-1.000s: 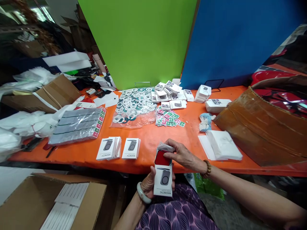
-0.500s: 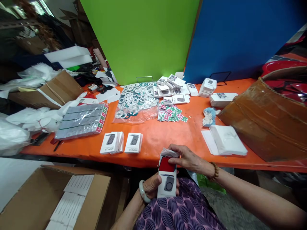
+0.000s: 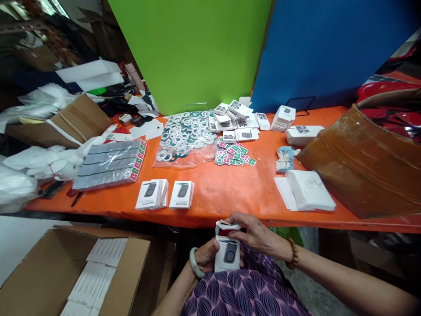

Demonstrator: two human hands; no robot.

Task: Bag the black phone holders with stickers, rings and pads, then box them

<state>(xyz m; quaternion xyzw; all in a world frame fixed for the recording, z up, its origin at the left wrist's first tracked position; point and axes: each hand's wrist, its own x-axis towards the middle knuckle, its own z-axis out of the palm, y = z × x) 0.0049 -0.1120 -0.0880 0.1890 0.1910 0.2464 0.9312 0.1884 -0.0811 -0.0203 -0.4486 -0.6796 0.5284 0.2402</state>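
Note:
Close to my lap, my left hand is wrapped round a small white box printed with a dark device. The box stands upright with its top flap open. A dark red item shows only as a narrow strip in the mouth of the box. At that opening, my right hand has its fingers closed on the red item, the thumb in front and the other fingers behind the flap. On the orange table ahead, two stacks of printed white cards lie to the left.
Loose rings on a plastic bag, a pile of small white boxes and red-green stickers lie at the table's middle. White sleeves and a brown carton are rightward. An open carton stands lower left.
My right hand has moved down, and the red item has sunk deeper into the white box. The left hand still holds the box in nearly the same place.

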